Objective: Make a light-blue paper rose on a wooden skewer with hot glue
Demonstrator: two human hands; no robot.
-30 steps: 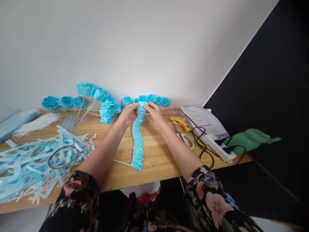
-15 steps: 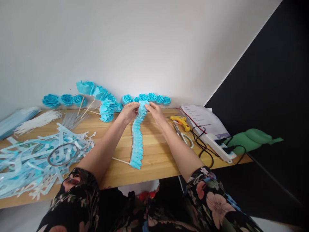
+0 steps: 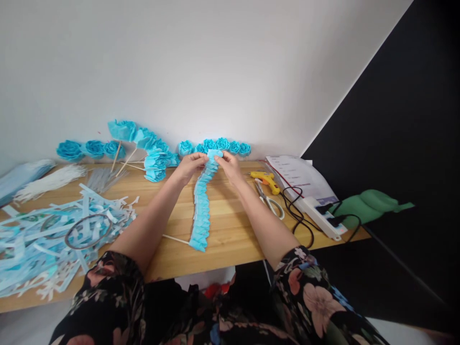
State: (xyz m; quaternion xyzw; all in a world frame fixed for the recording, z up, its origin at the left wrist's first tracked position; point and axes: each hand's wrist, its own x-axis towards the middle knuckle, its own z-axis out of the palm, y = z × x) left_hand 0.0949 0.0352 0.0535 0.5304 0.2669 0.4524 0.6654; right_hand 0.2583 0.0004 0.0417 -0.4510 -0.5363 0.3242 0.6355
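A long ruffled strip of light-blue crepe paper (image 3: pixel 201 206) runs from my hands down toward the table's front edge. My left hand (image 3: pixel 192 166) pinches the left side of its far end, and my right hand (image 3: pixel 228 165) pinches the right side. Both hands are closed on the paper. At the near end of the strip a thin wooden stick (image 3: pixel 176 238) pokes out to the left, its tip meeting the paper. Finished blue paper flowers (image 3: pixel 222 143) stand in a row just behind my hands.
Left lies a heap of paper scraps (image 3: pixel 53 239) with a dark ring (image 3: pixel 88 231) on top. More stemmed blue flowers (image 3: pixel 145 138) lean by the wall. Right are a yellow glue gun (image 3: pixel 266 181), scissors (image 3: pixel 270 200), black cables (image 3: pixel 298 215), a power strip (image 3: pixel 323 220) and a green pouch (image 3: pixel 370 207).
The whole view has shifted slightly, so the table things appear a little further left. Both hands keep their pinch on the far end of the strip.
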